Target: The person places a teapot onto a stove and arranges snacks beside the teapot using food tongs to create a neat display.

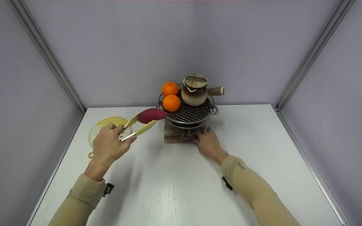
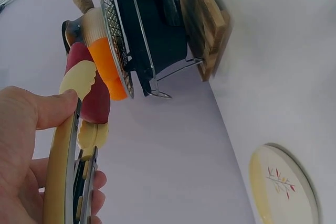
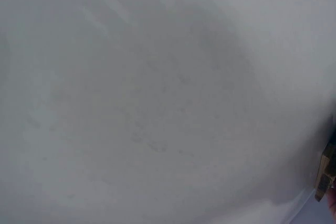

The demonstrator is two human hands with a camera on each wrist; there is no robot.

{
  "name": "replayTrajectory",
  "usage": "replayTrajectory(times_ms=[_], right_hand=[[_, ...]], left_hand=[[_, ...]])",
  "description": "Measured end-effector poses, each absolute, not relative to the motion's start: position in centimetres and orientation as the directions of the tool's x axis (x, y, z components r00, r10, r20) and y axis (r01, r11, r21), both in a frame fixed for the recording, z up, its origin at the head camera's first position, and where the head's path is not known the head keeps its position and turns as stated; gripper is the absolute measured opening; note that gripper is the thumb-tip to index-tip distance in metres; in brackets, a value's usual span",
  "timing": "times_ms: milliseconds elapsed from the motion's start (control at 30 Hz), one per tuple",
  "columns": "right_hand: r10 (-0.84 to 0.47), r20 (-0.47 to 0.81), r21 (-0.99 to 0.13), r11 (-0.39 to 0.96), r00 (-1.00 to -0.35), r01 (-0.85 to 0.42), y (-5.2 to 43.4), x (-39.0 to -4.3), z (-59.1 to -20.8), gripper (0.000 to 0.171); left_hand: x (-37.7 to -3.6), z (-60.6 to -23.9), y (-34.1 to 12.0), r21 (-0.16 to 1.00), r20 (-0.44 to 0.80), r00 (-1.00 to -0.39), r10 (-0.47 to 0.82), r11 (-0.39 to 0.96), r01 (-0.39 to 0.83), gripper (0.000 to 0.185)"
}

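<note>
My left hand [image 1: 110, 142] grips yellow-tipped tongs [image 2: 62, 169], which hold a purplish-red sweet potato [image 1: 152, 115] in the air at the near left side of the round wire grill [image 1: 189, 116]. Two oranges [image 1: 171, 103] sit on the left of the grill, next to a small brown-and-cream pot [image 1: 194, 96] with a wooden lid and side handle. Below, a dark stove body [image 2: 152, 24] in a wire stand rests on a wooden board [image 1: 175, 135]. My right hand [image 1: 209, 142] holds that board at its right front corner; the fingertips are partly hidden.
A round cream plate with a yellow edge [image 1: 115, 120] lies on the white table [image 1: 168, 175] at the left, partly behind my left hand. Pale grey walls [image 1: 130, 56] enclose the table at the back and both sides.
</note>
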State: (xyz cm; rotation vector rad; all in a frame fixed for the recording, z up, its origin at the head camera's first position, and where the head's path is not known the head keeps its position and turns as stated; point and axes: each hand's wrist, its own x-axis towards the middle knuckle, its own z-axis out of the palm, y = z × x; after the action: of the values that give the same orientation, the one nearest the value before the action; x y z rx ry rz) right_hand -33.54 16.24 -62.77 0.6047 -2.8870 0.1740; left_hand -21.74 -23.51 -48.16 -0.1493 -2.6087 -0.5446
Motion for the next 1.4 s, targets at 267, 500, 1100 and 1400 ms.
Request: replayTrajectory(times_ms=[267,500,1100,1400], right_hand=[[-0.377,0.19,-0.083,0.914,-0.906,-0.398,16.2,-33.6,-62.7,0.055],[-0.393,0.21,-0.079,0.906,-0.895,-0.416,16.3,-33.7,-62.8,0.055],[-0.375,0.187,-0.098,0.913,-0.908,-0.397,16.3,-33.7,-62.7,0.057],[-0.389,0.199,-0.083,0.908,-0.899,-0.411,16.4,-33.6,-62.9,0.056]], left_hand=[[-22.1,-47.8,-22.4,0.362,0.452,-0.892,0.017,0.91,0.201,0.051],[-22.2,-47.7,-21.7,0.372,0.462,-0.887,0.017,0.904,0.211,0.05],[-22.6,-47.2,-19.8,0.383,0.465,-0.884,0.038,0.892,0.24,0.057],[-22.8,-46.9,-19.0,0.366,0.455,-0.889,0.058,0.897,0.246,0.058]])
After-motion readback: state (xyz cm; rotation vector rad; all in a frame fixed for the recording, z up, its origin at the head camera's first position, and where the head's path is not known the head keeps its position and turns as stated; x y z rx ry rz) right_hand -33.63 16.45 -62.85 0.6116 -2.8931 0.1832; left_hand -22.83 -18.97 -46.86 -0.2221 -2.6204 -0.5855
